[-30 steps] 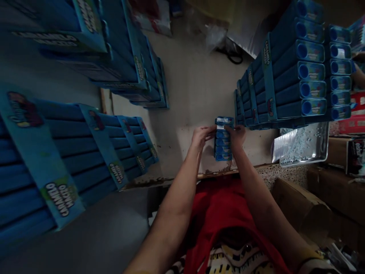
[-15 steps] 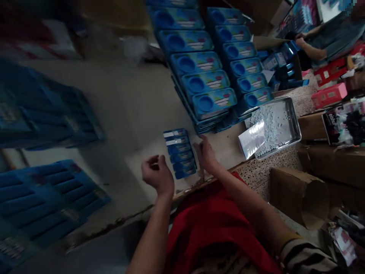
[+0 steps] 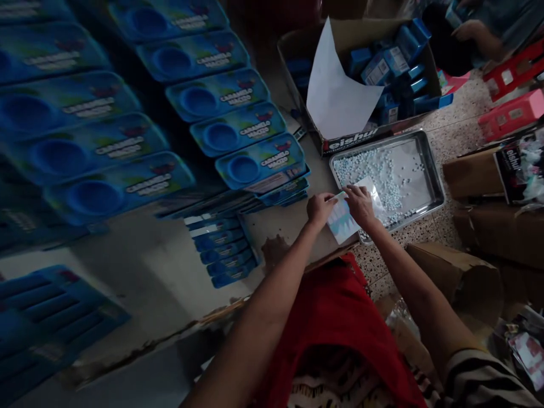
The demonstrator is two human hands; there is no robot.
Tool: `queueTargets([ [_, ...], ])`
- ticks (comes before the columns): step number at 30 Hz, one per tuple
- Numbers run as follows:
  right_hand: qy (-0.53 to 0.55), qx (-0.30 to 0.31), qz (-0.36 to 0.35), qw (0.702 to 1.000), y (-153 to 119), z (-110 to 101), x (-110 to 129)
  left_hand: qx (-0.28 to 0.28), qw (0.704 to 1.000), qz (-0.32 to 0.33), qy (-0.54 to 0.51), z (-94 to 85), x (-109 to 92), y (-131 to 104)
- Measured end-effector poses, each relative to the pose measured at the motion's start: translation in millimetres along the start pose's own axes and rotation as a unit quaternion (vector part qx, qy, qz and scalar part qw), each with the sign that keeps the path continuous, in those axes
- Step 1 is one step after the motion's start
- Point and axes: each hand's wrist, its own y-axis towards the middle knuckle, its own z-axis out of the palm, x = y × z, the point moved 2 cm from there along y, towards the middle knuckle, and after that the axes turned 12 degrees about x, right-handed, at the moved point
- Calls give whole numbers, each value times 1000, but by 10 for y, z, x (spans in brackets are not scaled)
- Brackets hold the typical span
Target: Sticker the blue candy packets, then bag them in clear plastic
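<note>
- Your left hand (image 3: 319,211) is at the upper left part of a pale sheet (image 3: 343,225) with blue-green patches; its thumb and forefinger pinch the sheet's edge.
- Your right hand (image 3: 361,205) is close beside it, its fingers bent over the top edge of the same sheet; you cannot tell from here whether they pinch it or only rest on it.
- The sheet is tilted between your hands, over the near right end of the worktop (image 3: 165,266), its right part in front of a metal tray (image 3: 439,195).
- Many small white and pale blue pellets (image 3: 393,192) are scattered in that tray, thickest towards its left side.
- Just beyond the tray you have an open carton (image 3: 357,134) marked "eishui", with blue boxes (image 3: 378,69) jumbled inside and a curled white paper (image 3: 334,93) leaning across it.
- On the worktop, left of your left hand and apart from it, stands a short row of small blue packs (image 3: 227,255); the two farthest bear white strips.
- Beyond that row rise stacks of blue packages (image 3: 255,135) printed "CARAMELO", each showing a round blue recess.
- At the upper right, a co-worker's hand (image 3: 470,31) is near the carton.
</note>
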Motion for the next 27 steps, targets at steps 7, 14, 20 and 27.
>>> queueTargets([
  [7,-66,53,-60,995,0,286,-144,-18,997,-24,-67,42,169,101],
  [14,-30,62,-68,995,-473,232,-7,-7,997,-56,-56,13,241,-3],
  [20,70,-33,70,994,-895,-136,321,-35,997,-42,51,-52,66,-73],
  [27,457,-59,193,867,-1199,-580,867,-96,990,106,-2,-241,72,-793],
])
